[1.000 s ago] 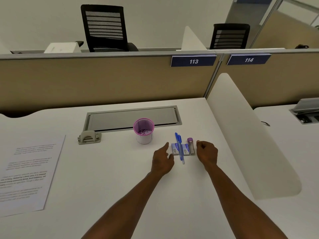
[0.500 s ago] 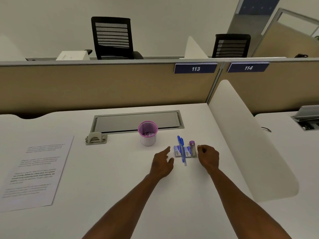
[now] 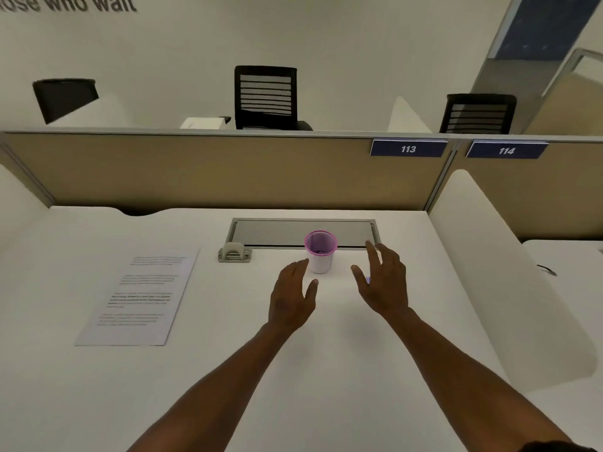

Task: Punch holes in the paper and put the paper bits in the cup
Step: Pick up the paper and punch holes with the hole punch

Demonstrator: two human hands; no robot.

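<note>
A grey cable hatch (image 3: 303,232) is being shown set flush in the white desk (image 3: 98,386). Beyond it a tan partition (image 3: 195,171) is standing, with number plates 113 (image 3: 408,148) and 114 (image 3: 506,150) fixed along its top. Three black chairs (image 3: 265,96) are being seen behind, against a wall.
</note>
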